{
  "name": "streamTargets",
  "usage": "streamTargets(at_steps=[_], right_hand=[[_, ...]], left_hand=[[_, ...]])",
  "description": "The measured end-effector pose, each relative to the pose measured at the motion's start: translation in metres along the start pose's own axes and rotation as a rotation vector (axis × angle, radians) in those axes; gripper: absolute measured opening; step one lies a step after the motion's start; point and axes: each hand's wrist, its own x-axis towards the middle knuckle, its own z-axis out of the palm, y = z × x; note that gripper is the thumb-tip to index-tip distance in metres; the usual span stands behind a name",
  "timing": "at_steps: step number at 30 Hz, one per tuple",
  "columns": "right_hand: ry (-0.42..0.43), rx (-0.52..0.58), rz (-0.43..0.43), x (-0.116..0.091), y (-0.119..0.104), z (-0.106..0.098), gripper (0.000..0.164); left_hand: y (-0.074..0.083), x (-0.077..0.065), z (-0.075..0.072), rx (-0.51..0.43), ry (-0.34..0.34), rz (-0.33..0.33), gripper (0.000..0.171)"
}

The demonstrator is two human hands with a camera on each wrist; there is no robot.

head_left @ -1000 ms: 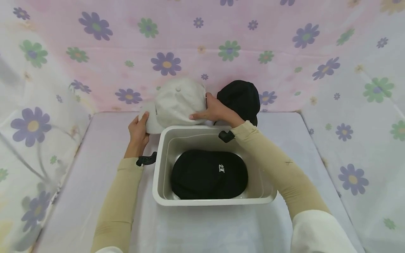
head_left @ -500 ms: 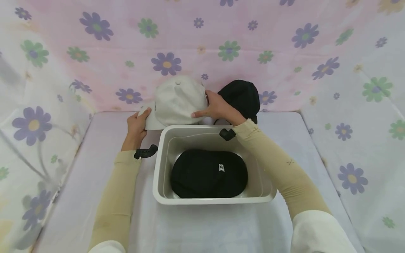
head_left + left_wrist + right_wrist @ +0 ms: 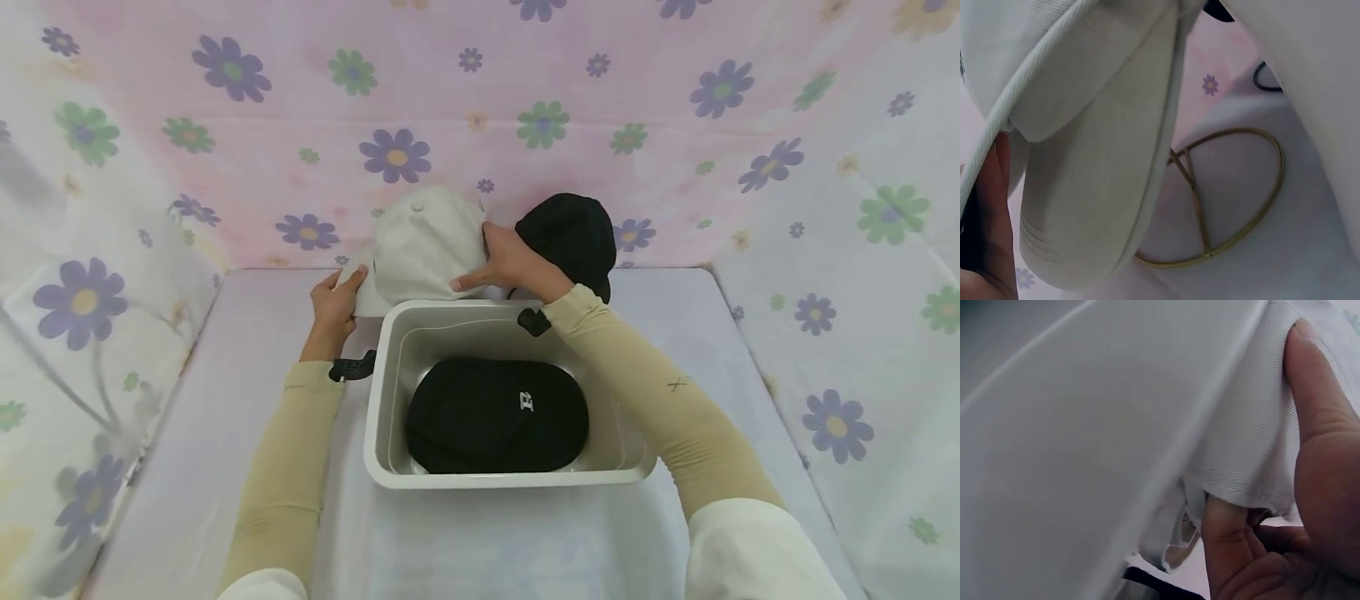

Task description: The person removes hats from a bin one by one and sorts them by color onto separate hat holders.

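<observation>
A white baseball cap (image 3: 427, 250) is behind the bin, its brim toward the left. My left hand (image 3: 330, 312) pinches the brim, thumb on top. At the cap's other end my right hand (image 3: 517, 262) grips the edge; the right wrist view has the thumb (image 3: 1319, 394) on the outside and fingers under the rim. The cap's underside (image 3: 1091, 175) fills much of the left wrist view. Inside the bin lies a black cap (image 3: 480, 417) with a white letter on its front. Another black cap (image 3: 573, 233) stands just right of my right hand, partly hidden by it.
The light grey plastic bin (image 3: 510, 478) is at the table's middle, under my right forearm. A gold wire ring (image 3: 1279, 169) with crossbars lies on the table below the white cap. Flowered cloth walls (image 3: 300, 183) enclose the back and sides.
The white cap rose slightly, then came down a little, and its brim now shows less. My left hand moved up and left, then back right. The bin and black caps have stayed put.
</observation>
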Motion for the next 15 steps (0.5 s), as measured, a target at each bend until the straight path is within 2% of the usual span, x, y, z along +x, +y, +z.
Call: streamTargets(at_steps=[3, 8, 10, 15], right_hand=[[0.004, -0.004, 0.0, -0.001, 0.0, -0.001, 0.096], [-0.022, 0.019, -0.02, -0.003, 0.005, -0.002, 0.1], [-0.043, 0.027, -0.032, -0.004, 0.005, -0.004, 0.099], [-0.067, 0.009, -0.05, -0.006, 0.005, -0.008, 0.094]], left_hand=[[-0.005, 0.001, 0.001, -0.025, 0.004, 0.029, 0.062], [-0.011, -0.001, 0.001, -0.152, -0.006, 0.062, 0.061], [-0.011, -0.004, -0.001, -0.194, -0.029, 0.061, 0.061], [-0.013, -0.008, -0.009, -0.217, -0.12, 0.035, 0.064]])
